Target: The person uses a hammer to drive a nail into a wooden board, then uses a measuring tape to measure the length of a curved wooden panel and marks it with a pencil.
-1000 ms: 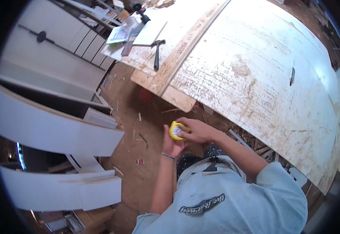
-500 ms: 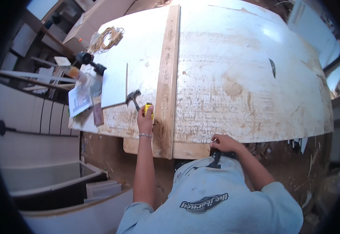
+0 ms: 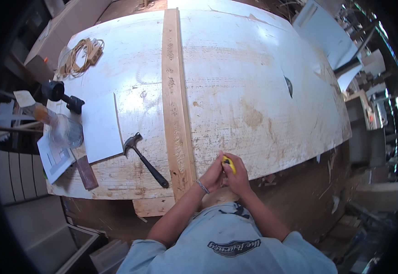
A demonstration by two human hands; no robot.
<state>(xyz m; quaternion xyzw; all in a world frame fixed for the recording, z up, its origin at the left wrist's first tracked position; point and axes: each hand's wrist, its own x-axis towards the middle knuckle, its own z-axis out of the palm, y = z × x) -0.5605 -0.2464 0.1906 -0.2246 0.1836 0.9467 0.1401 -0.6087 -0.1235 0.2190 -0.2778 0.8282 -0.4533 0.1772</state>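
Just beyond my waist, at the near edge of the worktable, my two hands meet around a small yellow tape measure (image 3: pixel 229 165). My right hand (image 3: pixel 240 177) is closed on it, with the yellow case showing between thumb and fingers. From the other side, my left hand (image 3: pixel 212 177) presses its closed fingers against the case; its fingertips are partly hidden. Left of my hands, a long wooden board (image 3: pixel 174 100) runs away from me across the table. A claw hammer (image 3: pixel 146 160) with a black handle lies left of that board.
The white, stained worktable (image 3: pixel 235 86) spreads ahead. On its left are a white panel (image 3: pixel 101 128), a black power tool (image 3: pixel 64 97), a plastic bottle (image 3: pixel 66 130), a brownish block (image 3: pixel 86 173) and a coiled cord with a socket strip (image 3: pixel 82 57). A dark blade-like piece (image 3: pixel 289 86) lies right.
My left hand has brought the tape measure from beside the hammer, across the board, to my right hand. My right hand has come up from my waist. The view has shifted.
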